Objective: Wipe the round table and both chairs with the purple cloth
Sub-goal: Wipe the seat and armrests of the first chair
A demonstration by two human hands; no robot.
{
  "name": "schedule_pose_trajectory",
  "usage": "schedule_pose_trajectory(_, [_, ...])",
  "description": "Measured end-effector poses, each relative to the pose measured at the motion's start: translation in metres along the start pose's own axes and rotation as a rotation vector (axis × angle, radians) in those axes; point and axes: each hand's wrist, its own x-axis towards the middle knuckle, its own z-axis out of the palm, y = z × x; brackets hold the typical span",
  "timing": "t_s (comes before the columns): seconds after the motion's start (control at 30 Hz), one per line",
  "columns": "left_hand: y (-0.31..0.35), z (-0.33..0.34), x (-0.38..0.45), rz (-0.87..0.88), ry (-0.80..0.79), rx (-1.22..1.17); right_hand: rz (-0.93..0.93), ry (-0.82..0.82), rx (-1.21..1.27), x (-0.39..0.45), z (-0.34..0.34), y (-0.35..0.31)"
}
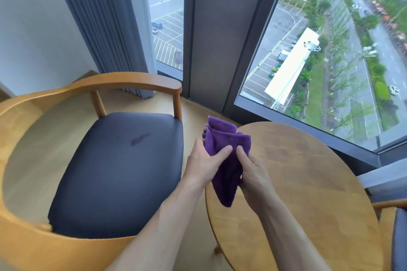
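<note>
Both hands hold the purple cloth (224, 156) bunched up in the air above the near-left edge of the round wooden counter (308, 182). The left hand (204, 165) and the right hand (253, 174) each curl their fingers around it. A dark-cushioned wooden chair (114, 171) stands left; another chair (396, 237) shows at the right edge.

The cloth (222, 152) is a deep, even purple, darker in its folds. The round worktop (308, 182) is honey-brown wood with streaky grain. The chair (110, 86) has an orange-tan wooden frame and a navy, nearly black seat with a darker smudge, perhaps a damp mark. The pleated curtain (105, 17) is slate blue-grey; the floor (193, 112) is pale wood.
</note>
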Motion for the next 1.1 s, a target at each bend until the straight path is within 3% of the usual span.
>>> schedule_pose_trajectory(0.07, [0.008,-0.014,0.008,0.053,0.056,0.020,0.023,-0.010,0.215,0.009,0.005,-0.004])
schedule_pose_trajectory(0.17, [0.019,-0.045,0.020,0.025,0.176,-0.083,0.078,0.123,0.521,0.029,0.006,-0.008])
schedule_pose_trajectory(0.23, [0.030,-0.070,0.027,0.006,0.226,-0.242,0.094,0.185,0.523,0.047,0.003,-0.006])
schedule_pose_trajectory(0.37, [0.066,-0.110,0.041,0.016,0.282,-0.568,0.249,0.292,0.267,0.078,0.016,0.009])
schedule_pose_trajectory(0.47, [0.092,-0.115,0.056,-0.021,0.322,-0.763,0.317,0.163,0.008,0.098,0.035,0.019])
schedule_pose_trajectory(0.57, [0.105,-0.110,0.072,-0.089,0.337,-0.894,0.233,-0.078,-0.536,0.117,0.054,0.011])
schedule_pose_trajectory(0.6, [0.107,-0.109,0.077,-0.110,0.353,-0.944,0.100,-0.212,-0.607,0.124,0.063,0.009])
schedule_pose_trajectory(0.67, [0.109,-0.107,0.086,-0.146,0.388,-1.048,-0.138,-0.497,-0.513,0.130,0.095,0.004])
schedule_pose_trajectory(0.7, [0.109,-0.107,0.092,-0.167,0.411,-1.098,-0.194,-0.536,-0.452,0.131,0.115,0.005])
schedule_pose_trajectory(0.87, [0.101,-0.132,0.115,-0.173,0.496,-1.175,-0.246,-0.069,-0.476,0.160,0.176,0.015])
schedule_pose_trajectory(0.93, [0.092,-0.156,0.124,-0.145,0.584,-1.120,-0.172,-0.080,-0.516,0.180,0.179,0.016])
schedule_pose_trajectory(1.0, [0.077,-0.180,0.132,-0.112,0.687,-1.004,0.028,-0.116,-0.445,0.191,0.184,0.016])
schedule_pose_trajectory(1.1, [0.042,-0.196,0.128,-0.137,0.775,-0.654,0.436,-0.167,-0.007,0.193,0.195,0.023])
